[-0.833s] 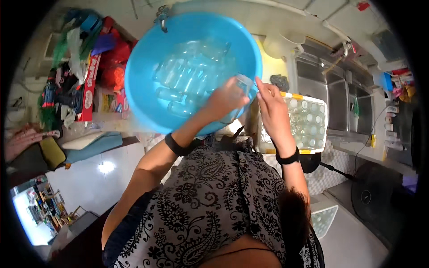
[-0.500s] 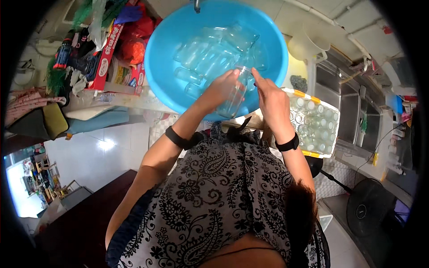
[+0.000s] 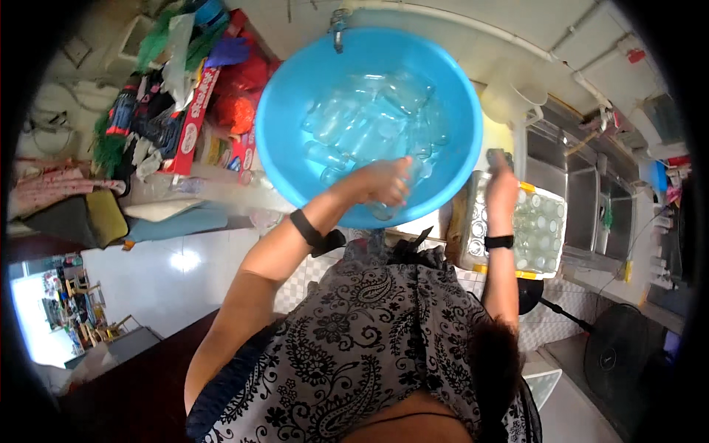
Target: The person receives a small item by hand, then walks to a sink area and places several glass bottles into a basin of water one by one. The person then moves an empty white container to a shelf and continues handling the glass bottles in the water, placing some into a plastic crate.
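Left hand (image 3: 384, 183) clamped round 1 clear cylindrical glass jar (image 3: 382, 212) at round blue plastic basin's (image 3: 284, 125) near rim, presumably containing drips. Right hand (image 3: 502, 193) at dark-grey scouring pad (image 3: 492, 156); blurred, grip cannot be told.

Left hand (image 3: 382, 183): positioned over the interior of the blue basin (image 3: 325, 70), close to its near rim. The fingers are curled inward in a grip. Left forearm (image 3: 325, 212): runs diagonally toward the basin from its near left side; the elbow (image 3: 255, 284) is bent. Right hand (image 3: 502, 193): located to the right of the basin, outside its rim. Blur obscures the fingers; their closure cannot be determined. Right forearm (image 3: 502, 279): extends almost straight forward, right of the basin.
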### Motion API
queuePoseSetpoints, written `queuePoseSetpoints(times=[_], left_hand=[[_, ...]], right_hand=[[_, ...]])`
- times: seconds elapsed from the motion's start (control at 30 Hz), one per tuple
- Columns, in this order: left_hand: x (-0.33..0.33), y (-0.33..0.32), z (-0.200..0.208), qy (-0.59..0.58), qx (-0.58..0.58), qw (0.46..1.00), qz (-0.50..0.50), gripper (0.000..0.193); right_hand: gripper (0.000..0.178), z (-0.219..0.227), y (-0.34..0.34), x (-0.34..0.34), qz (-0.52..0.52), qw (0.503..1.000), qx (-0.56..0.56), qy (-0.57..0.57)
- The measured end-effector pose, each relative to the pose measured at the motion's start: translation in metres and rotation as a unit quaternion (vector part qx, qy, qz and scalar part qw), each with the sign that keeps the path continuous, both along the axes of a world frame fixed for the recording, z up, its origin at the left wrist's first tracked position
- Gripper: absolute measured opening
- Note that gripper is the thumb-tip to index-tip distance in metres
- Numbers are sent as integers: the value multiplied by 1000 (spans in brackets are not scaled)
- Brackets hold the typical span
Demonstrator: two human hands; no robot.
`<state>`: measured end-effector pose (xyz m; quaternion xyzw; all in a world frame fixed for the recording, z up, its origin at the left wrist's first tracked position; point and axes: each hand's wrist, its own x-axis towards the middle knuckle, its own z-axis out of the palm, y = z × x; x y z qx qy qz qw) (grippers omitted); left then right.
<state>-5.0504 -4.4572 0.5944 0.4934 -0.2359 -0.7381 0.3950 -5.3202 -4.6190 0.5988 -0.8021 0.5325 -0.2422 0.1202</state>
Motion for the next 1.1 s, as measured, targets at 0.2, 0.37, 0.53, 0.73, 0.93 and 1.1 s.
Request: queuePoseSetpoints(times=[0.2,0.37,0.53,0.73,0.93,1.1], left_hand=[[85,-128,-40,118,42,918,376,45],[223,-206,-135,-348,107,863,351,73],[227,-230,-156,-734,21,671,100,92],[280,-251,-210,-584,-15,780,226,55],[226,-253,-131,-110,89,913,382,46],[218,-192,-88,-166,7,931,326,47]], right_hand=[[30,40,1,-89,-73,989,82,-95],[31,-3,57,-127,-137,980,123,-69],[32,-28,119,-182,-255,951,170,-46],[31,-27,95,-181,-238,956,173,-13],[38,-38,30,-135,-103,990,86,37],[46,-38,-4,-78,-82,978,118,152]])
